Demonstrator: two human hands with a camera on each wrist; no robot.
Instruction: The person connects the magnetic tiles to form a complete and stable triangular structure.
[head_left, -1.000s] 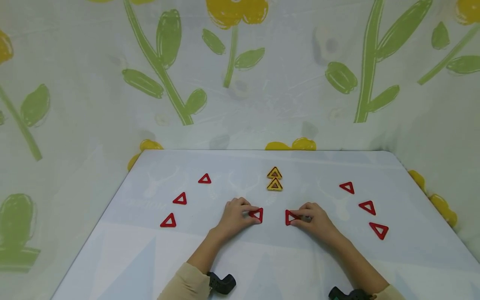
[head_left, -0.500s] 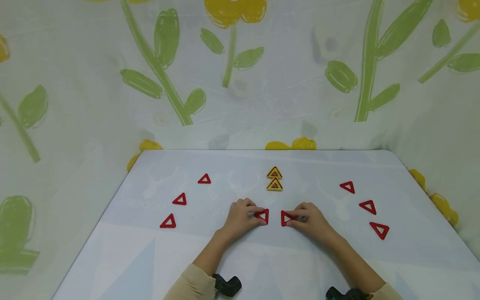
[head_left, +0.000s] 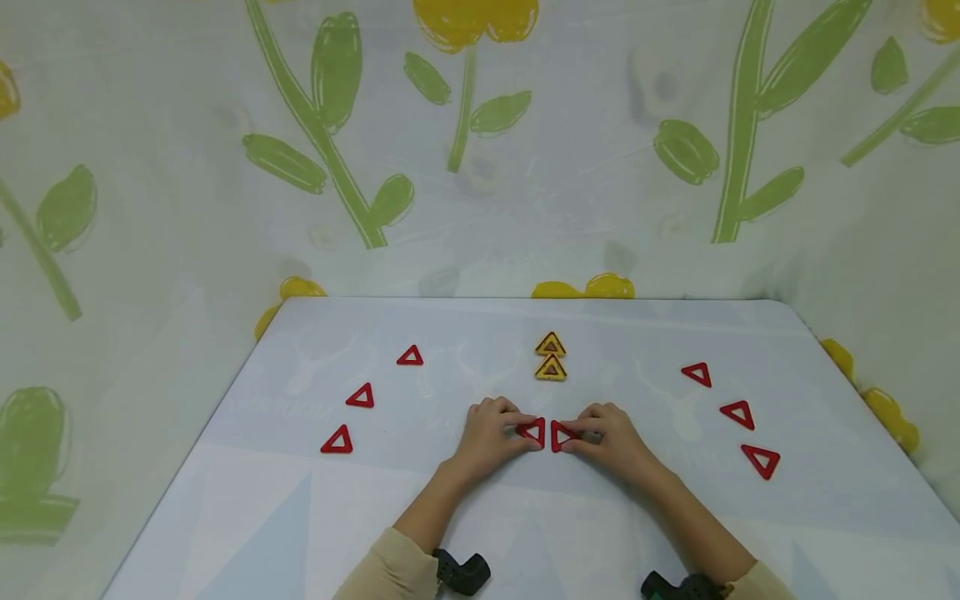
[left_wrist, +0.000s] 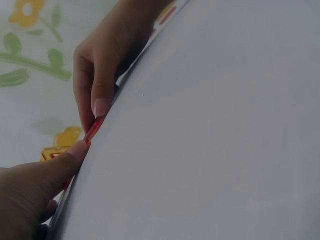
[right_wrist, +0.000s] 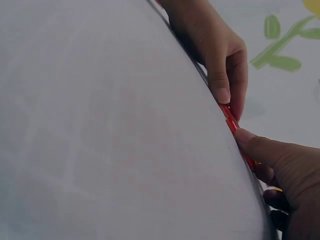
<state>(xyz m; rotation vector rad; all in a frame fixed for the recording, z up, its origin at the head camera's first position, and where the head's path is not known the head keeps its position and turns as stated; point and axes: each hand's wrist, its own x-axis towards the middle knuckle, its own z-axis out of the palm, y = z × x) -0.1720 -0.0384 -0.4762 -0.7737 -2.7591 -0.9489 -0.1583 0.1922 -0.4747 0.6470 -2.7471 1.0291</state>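
Observation:
Near the middle of the table, my left hand pinches a red open-centred triangle between thumb and fingers. Facing it, my right hand pinches a matching red triangle. Their straight sides stand parallel, a narrow gap apart in the head view. Both wrist views catch the pieces edge-on, low at the tabletop, the left hand's thumb and the right hand's thumb pressing on them. Fingers cover the outer corners. Behind the hands lie two yellow triangles with dark outlines, a rear one and a front one.
Three loose red triangles lie on the left, the nearest triangle closest to my left forearm. Three more are on the right, including a front triangle. A flower-patterned curtain hangs behind the table's far edge.
Both hands have moved toward each other, the left rightward and the right leftward, each bringing its red triangle along. The gap between the two pieces has narrowed. The other triangles keep their places.

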